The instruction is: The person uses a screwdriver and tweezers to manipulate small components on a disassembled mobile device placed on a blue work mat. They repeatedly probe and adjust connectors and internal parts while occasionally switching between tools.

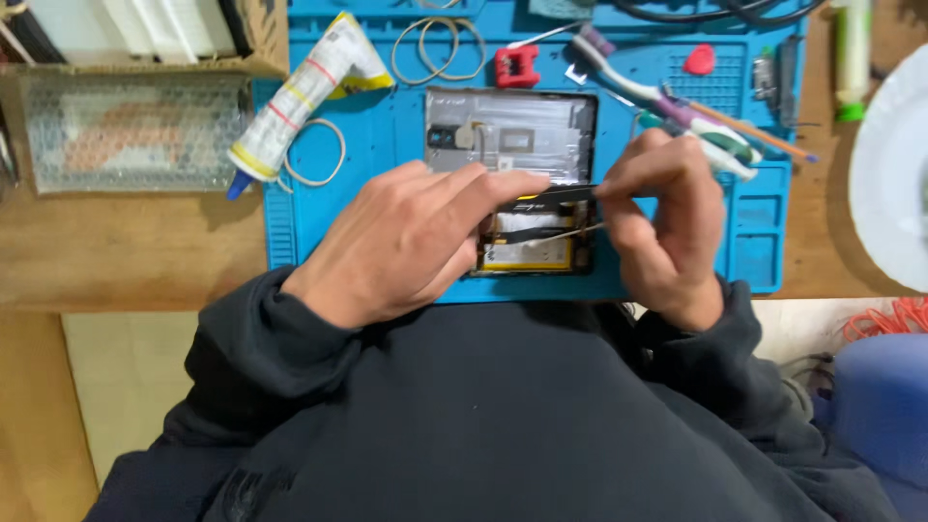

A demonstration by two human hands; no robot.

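1. An opened tablet (512, 135) lies on its face in the middle of the blue repair mat (387, 145), back cover off, silver shielding and a yellow-edged battery (530, 253) showing near the person's chest
2. The left hand (406, 242) rests over the device's lower left part, fingers pressed together and stretched flat, their tips bearing on a black strip (556, 196) that crosses the battery area
3. The right hand (667, 227) pinches the other end of that strip between thumb and forefinger, and a thin metal tool (570, 232) slants from beneath it toward the battery; how the lower fingers grip the tool I cannot tell
4. To my eye the lifting should go slowly, strip kept low and flat, left fingertips holding the tablet steady, tool tip kept off the battery's soft skin
5. Around them lie a glue tube (290, 101) with rubber bands (440, 48), a small red tool (517, 66), a toothbrush (667, 106), a red pick (700, 60) and a bubble-wrap box (130, 130)
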